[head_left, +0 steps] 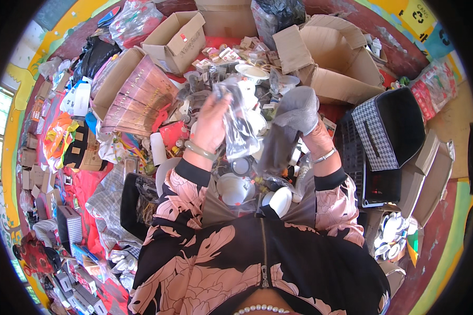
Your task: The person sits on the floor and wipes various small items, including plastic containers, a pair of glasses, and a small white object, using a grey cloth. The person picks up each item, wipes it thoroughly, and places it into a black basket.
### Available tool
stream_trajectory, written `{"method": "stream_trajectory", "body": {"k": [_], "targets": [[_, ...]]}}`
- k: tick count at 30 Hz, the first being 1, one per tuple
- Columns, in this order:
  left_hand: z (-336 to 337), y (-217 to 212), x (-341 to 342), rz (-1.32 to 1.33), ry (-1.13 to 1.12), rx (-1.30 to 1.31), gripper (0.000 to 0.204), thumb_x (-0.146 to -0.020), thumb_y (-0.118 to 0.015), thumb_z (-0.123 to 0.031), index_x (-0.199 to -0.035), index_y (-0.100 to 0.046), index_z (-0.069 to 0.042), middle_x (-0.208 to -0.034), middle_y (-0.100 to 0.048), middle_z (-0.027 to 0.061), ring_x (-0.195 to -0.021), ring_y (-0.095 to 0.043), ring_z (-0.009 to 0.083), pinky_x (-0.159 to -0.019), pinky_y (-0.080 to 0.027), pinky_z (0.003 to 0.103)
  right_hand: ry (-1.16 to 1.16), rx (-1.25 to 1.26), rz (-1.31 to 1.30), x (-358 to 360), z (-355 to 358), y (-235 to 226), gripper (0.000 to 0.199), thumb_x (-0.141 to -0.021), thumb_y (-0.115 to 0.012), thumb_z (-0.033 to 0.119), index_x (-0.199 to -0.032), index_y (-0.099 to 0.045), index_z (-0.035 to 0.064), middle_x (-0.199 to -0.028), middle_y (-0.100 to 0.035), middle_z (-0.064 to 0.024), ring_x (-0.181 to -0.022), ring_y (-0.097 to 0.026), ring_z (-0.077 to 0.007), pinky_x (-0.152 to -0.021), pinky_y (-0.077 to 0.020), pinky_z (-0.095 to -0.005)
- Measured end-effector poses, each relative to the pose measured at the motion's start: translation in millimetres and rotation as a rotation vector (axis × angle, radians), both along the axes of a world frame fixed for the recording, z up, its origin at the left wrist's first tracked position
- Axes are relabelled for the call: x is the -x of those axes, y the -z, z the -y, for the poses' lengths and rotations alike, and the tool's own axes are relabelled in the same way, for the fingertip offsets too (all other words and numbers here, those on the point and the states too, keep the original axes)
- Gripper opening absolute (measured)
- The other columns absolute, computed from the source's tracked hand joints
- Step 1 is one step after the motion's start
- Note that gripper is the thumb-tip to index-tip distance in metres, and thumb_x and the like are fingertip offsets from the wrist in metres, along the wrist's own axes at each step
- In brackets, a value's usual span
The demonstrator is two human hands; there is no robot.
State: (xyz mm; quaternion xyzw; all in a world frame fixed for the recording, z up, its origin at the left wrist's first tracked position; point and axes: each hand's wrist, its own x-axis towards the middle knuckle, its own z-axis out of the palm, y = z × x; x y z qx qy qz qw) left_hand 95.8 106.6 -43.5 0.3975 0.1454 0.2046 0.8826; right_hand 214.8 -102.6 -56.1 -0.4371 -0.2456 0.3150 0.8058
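My left hand (211,123), bare, is closed on a clear plastic bag (240,126) with dark contents I cannot make out. The bag hangs over a heap of mixed small goods. On my right hand (301,115) is a grey work glove, with the fingers curled over a limp dark grey piece (274,147) that looks like cloth or a dark bag. Beneath the hands lie a white round tub (235,189), a white oval dish (280,201) and a small round grey-lidded item (240,167). Farther up the heap sits a white plate (252,72).
Open cardboard boxes stand at the far left (176,44) and far right (347,71) of the heap. A printed wood-pattern carton (139,94) leans at left. To my right are a black-and-white houndstooth bin (376,131) and a black crate (349,157). Sorted goods line the left side.
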Motion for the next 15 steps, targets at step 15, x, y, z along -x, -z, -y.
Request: {"method": "stream_trajectory", "body": {"k": [15], "targets": [[56.9,38.6,-2.5,-0.12,0.711,-0.234,0.04,-0.078,-0.065,-0.007,-0.112,-0.048,0.004,-0.099,-0.056,0.0056,-0.087,-0.054,0.0114,-0.077,-0.046,0.026,0.288,-0.111,-0.368,8.8,-31.0,31.1,0.018,-0.086,-0.055,0.012,-0.101,-0.056,0.0025,-0.095,-0.062,-0.0083,-0.085,-0.061,-0.0197,-0.075,-0.0502,-0.0315]]}}
